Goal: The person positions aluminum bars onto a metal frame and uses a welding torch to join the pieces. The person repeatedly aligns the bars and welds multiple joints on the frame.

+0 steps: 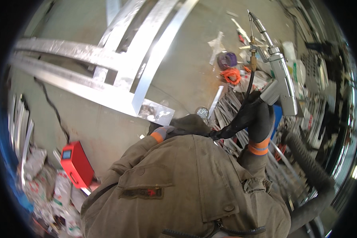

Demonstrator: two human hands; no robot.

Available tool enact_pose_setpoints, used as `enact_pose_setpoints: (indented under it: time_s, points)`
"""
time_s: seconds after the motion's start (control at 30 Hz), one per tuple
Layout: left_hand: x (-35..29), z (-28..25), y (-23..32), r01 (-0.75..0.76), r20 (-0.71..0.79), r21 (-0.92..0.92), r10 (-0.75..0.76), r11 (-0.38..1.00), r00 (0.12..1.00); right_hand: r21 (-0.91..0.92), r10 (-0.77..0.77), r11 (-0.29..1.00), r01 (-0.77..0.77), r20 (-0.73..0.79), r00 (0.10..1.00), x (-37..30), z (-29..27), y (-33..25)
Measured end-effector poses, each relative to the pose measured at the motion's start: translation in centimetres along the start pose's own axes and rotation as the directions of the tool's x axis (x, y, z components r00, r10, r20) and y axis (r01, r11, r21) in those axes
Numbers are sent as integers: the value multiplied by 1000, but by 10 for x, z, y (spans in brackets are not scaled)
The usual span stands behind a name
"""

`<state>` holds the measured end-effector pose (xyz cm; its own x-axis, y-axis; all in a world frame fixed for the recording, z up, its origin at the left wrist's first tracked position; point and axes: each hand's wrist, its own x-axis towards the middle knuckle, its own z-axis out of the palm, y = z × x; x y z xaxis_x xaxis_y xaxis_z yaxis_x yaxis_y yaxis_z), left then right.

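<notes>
My right hand, in a dark glove with an orange cuff, is closed round the handle of a silver handheld welding gun. The gun points up and away, its thin nozzle at the top, with a slim feed tube alongside. A black cable runs from the gun back toward my waist. Low in front of my body, my gloved left hand lies against dark material, perhaps the cable or my trousers; its fingers are mostly hidden. Just ahead stands a frame of shiny metal bars.
At the left, a red box with a small screen stands on the floor near plastic bags. To the right lie many metal strips, an orange coil and a purple roll. A thick ribbed hose curves beside my right arm.
</notes>
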<state>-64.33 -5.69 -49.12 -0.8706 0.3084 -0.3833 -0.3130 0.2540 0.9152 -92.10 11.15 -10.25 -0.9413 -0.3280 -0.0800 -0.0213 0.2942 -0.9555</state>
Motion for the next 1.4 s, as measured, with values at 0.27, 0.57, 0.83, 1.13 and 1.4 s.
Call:
enact_pose_setpoints:
  time_s: [0.27,0.57,0.83,1.13,1.4]
  points:
    - [15,51,23,43,-332,-402,-190,915,924,10,-2,1000,-2,391,920,142,69,6]
    - [107,157,59,-65,-842,-516,-491,854,223,52,-53,999,15,865,500,291,158,23]
    - [200,183,118,-595,-673,-634,-732,493,111,96,-94,995,6,955,280,329,254,37]
    - [149,75,217,-517,-627,-612,-766,598,-144,540,-655,519,663,749,-98,341,383,39]
    - [132,10,210,-714,-504,-465,-820,523,-272,68,-65,860,-505,998,23,344,494,15]
